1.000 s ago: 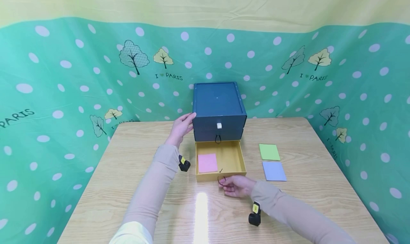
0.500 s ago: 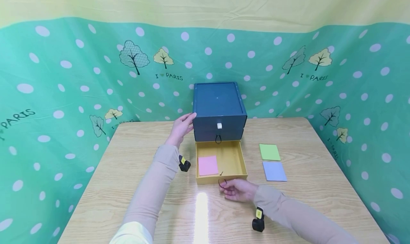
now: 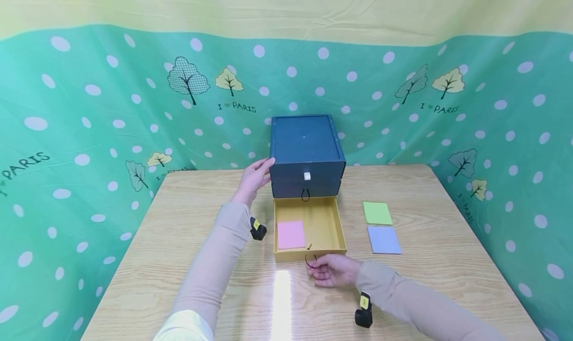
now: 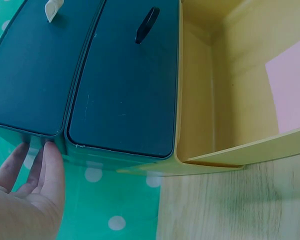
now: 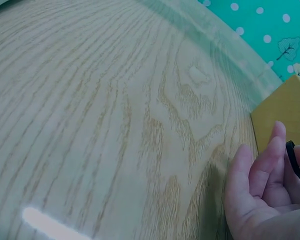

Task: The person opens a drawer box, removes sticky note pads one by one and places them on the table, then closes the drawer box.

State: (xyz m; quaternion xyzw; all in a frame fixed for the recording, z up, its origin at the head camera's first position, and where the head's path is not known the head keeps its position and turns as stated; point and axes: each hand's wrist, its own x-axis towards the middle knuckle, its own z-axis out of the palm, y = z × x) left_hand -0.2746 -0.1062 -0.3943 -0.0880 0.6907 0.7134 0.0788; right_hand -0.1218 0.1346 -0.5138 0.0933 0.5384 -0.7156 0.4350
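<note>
A dark blue drawer cabinet (image 3: pixel 306 137) stands at the back of the table, its bottom yellow drawer (image 3: pixel 323 221) pulled out toward me. Inside the drawer, on the left, lies a square pink paper pad (image 3: pixel 291 235). My right hand (image 3: pixel 333 270) pinches the drawer's black loop handle (image 5: pixel 292 159) between thumb and fingers, in front of the drawer. With extended fingers my left hand (image 3: pixel 253 178) touches the cabinet's left side, near the upper front corner; the left wrist view shows fingertips against that side.
On the table (image 3: pixel 188 261) right of the drawer lie a green paper pad (image 3: pixel 377 213) and a blue one (image 3: pixel 384 240). The upper drawers have a white pull (image 3: pixel 307 176) and a black loop (image 3: pixel 305 195). A polka-dot curtain (image 3: pixel 358 97) hangs close behind.
My right hand has drawn the yellow drawer a little farther out toward me, and the pink pad has come along with it. The left hand stays at the cabinet's side.
</note>
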